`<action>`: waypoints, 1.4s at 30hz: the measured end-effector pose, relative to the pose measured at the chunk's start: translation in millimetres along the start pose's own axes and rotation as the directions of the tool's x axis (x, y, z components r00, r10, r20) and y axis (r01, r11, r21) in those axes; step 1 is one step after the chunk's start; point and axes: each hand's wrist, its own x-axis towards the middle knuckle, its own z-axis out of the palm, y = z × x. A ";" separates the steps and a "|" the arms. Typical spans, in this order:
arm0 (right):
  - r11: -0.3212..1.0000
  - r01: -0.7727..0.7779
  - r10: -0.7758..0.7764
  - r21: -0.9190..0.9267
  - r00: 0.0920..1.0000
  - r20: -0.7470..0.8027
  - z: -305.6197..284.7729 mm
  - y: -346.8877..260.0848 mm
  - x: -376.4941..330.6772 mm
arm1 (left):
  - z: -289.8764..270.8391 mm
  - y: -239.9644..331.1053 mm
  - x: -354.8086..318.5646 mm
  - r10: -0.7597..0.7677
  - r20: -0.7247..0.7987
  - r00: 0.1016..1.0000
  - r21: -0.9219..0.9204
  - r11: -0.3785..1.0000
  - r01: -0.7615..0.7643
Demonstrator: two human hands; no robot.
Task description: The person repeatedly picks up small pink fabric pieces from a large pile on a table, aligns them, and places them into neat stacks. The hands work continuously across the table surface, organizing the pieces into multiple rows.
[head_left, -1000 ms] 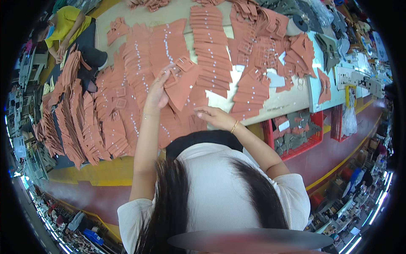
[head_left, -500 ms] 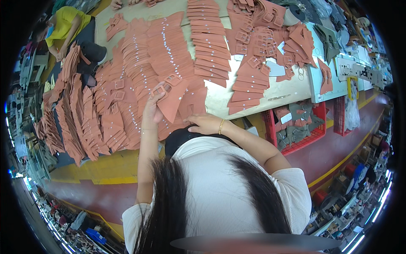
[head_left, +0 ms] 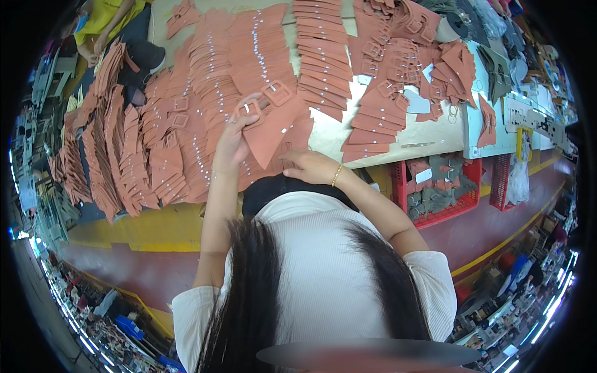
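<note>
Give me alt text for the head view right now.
The left hand grips a salmon-coloured piece with two square buckles; the right hand is near its pointed end. Rows of similar pieces lie across the table.

Bright, even indoor light is falling across the table (head_left: 324,133), whose bare strip is glaring pale between the orange pieces (head_left: 273,59). The middle is looking fairly sharp, while distant clutter is turning soft. Lamps (head_left: 563,291) are shining white at both lower sides, and the reddish floor (head_left: 127,264) is showing a hazy sheen. Straight edges are curving strongly outward, black is filling the corners, and a blurred oval (head_left: 367,353) is smearing the bottom
</note>
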 end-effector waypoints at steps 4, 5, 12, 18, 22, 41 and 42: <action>0.999 -0.038 0.038 -0.006 0.999 0.025 -3.9 1.2 1.7 | 8.4 6.0 0.5 -0.015 0.019 1.000 0.022 1.000 0.015; 0.999 -0.036 0.036 -0.006 0.999 0.024 -4.5 1.4 2.0 | 10.7 7.0 0.1 -0.010 0.030 1.000 0.013 1.000 0.010; 1.000 0.002 -0.002 0.025 1.000 -0.018 -2.7 7.3 4.1 | 3.9 -0.7 1.7 -0.048 -0.013 0.999 -0.021 0.999 0.048; 0.998 -0.055 0.056 -0.028 0.997 0.059 9.4 22.7 -2.5 | -42.5 -34.5 0.9 -0.306 -0.256 0.917 -0.085 0.952 0.294; 0.985 -0.112 0.122 -0.130 0.989 0.077 12.9 33.8 -5.2 | -53.9 -41.0 -9.1 -0.401 -0.334 0.853 -0.132 0.916 0.379; 0.809 -0.480 0.413 -0.341 0.875 -0.252 -155.4 121.5 72.6 | -89.2 -59.1 77.4 -0.101 -0.482 0.870 0.385 0.868 0.314; 0.793 -0.499 0.436 -0.348 0.865 -0.247 -166.1 127.0 78.7 | -90.4 -57.7 77.3 -0.104 -0.472 0.876 0.394 0.863 0.315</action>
